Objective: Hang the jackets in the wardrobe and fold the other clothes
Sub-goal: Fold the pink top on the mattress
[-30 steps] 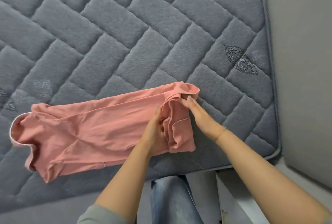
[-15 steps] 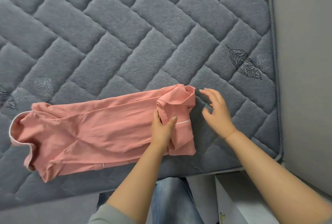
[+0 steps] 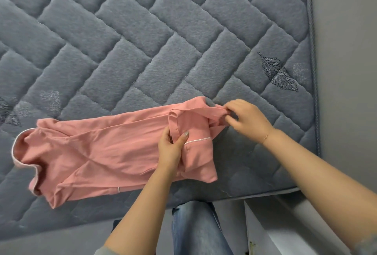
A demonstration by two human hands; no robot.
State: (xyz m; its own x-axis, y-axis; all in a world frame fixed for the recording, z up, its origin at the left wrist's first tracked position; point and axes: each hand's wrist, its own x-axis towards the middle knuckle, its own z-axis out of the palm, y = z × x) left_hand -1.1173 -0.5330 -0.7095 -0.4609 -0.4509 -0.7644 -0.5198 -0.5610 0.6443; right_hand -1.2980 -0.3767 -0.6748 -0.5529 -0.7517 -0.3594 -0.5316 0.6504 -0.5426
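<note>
Two hands on pink garment [image 3: 98,152] lying on mattress [image 3: 142,40]: left hand [image 3: 172,148] pinching collar fold, right hand [image 3: 247,121] pinching sleeve end beside it.

Bedroom in a home. Main clue: bare grey quilted mattress [image 3: 142,36] w/ herringbone stitching, embroidered leaf motifs [image 3: 279,73] & corded piping along its edge, no sheet on it. Pink garment [image 3: 98,152] laid out flat on it, i.e. laundry sorting. Plain grey wall [image 3: 346,50] runs right beside the mattress. White furniture [image 3: 271,232] w/ small gold handle sits at bottom right, prob. a cabinet.
</note>
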